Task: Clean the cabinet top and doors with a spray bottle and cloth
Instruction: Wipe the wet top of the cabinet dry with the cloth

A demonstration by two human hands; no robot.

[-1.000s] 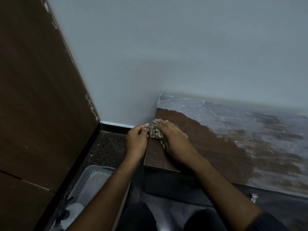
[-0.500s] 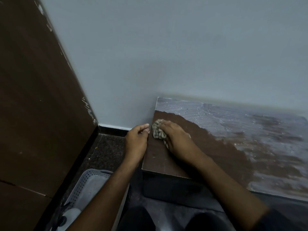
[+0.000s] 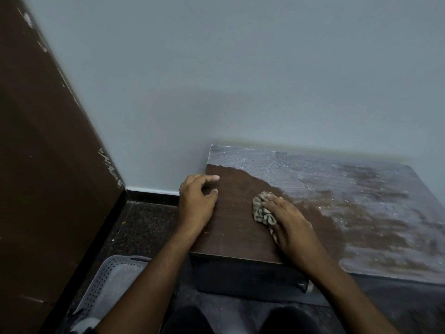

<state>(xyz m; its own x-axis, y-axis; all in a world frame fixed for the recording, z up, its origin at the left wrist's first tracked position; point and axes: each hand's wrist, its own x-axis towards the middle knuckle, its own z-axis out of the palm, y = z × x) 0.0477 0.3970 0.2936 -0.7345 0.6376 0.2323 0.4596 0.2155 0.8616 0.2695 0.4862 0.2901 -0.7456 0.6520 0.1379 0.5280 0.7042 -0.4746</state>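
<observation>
Cloth (image 3: 263, 211) (crumpled, patterned) under flat right hand (image 3: 292, 222) fingers; left hand (image 3: 196, 201) loosely curled on cabinet top (image 3: 236, 227).

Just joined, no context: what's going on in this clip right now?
A person is wiping the top of a low dark cabinet against the wall. The right hand presses a crumpled cloth flat on the top, at the border between the wiped dark strip and the wet, streaky grey area to the right. The left hand rests on the cabinet's left edge, fingers loosely curled, holding nothing. A perforated grey basket sits on the floor to the left. No spray bottle can be made out.
</observation>
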